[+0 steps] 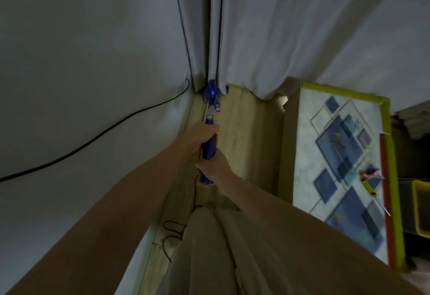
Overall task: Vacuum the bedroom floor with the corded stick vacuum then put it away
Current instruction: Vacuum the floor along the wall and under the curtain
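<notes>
Blue plastic corded stick vacuum (208, 142) stands on the pale wood-plank floor (251, 146), its body end (213, 92) pushed into the room corner, touching the hem of the grey fabric curtain (256, 39).

Person grips the vacuum with 2 hands. Left hand (200, 137) sits higher up the handle, toward the corner, fingers curled round the blue shaft. Right hand (213, 166) is just behind it, nearer the person, fingers clamped on the handle's rear end. Both forearms reach forward from the bottom of the view.

Thin black power cord (176, 229) leaves the handle's rear end, drops to the floor left of the vacuum and lies in loose loops beside the person's light trousers (209, 248).

A thicker black cable (93, 139) runs across the grey wall (81, 50), left of the vacuum.

Right of the vacuum: a patterned tabletop with blue diamond shapes and yellow-green edging (344, 150). On it, near the far-right edge, a yellow-handled screwdriver (370, 187). Beyond that edge, a yellow bin (421, 208), partly out of view.
</notes>
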Demonstrator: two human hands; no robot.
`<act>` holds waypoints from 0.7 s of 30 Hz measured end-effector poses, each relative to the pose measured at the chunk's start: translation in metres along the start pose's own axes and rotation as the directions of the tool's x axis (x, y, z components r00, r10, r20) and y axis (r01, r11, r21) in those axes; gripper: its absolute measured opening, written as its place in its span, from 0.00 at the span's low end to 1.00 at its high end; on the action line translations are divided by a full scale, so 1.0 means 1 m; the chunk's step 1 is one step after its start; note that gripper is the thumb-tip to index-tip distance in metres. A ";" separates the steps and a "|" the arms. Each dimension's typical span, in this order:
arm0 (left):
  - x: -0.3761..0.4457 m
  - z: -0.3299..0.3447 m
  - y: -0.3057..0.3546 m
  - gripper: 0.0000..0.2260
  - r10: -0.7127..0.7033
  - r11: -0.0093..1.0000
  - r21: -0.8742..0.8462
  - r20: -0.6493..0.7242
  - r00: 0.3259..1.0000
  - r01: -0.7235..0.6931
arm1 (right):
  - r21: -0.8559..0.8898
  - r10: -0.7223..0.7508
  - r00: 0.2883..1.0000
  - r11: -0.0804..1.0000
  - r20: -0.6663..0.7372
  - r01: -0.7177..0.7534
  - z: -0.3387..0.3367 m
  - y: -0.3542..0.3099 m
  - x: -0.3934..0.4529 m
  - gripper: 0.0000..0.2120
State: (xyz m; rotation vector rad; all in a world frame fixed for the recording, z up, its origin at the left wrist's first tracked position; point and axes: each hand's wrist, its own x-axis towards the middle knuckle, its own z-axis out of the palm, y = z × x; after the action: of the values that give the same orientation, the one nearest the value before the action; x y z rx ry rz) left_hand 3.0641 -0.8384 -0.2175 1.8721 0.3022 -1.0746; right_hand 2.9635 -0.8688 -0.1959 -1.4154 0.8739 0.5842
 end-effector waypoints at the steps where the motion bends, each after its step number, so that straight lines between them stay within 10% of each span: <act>1: 0.004 0.002 0.003 0.08 0.004 1.000 0.004 -0.020 1.000 -0.004 | -0.003 0.014 1.000 1.000 0.010 -0.014 -0.003 -0.003 0.005 0.23; 9: 0.013 -0.003 0.009 0.10 0.019 0.997 0.074 -0.136 0.991 -0.009 | -0.064 -0.049 0.999 0.997 0.010 0.049 0.006 -0.008 0.019 0.34; 14: -0.001 0.008 0.007 0.08 -0.002 1.000 0.016 -0.043 0.999 0.003 | 0.059 0.035 0.999 0.998 -0.006 -0.034 -0.009 -0.006 -0.009 0.06; 21: -0.021 0.013 0.011 0.09 -0.068 0.995 -0.071 0.032 0.997 0.070 | 0.223 0.090 0.995 0.972 -0.050 -0.077 -0.011 0.005 -0.038 0.07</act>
State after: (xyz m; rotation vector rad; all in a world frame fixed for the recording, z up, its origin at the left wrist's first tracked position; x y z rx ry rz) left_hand 3.0510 -0.8508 -0.1973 1.7916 0.3859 -1.1226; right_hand 2.9357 -0.8740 -0.1683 -1.2040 1.0185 0.4932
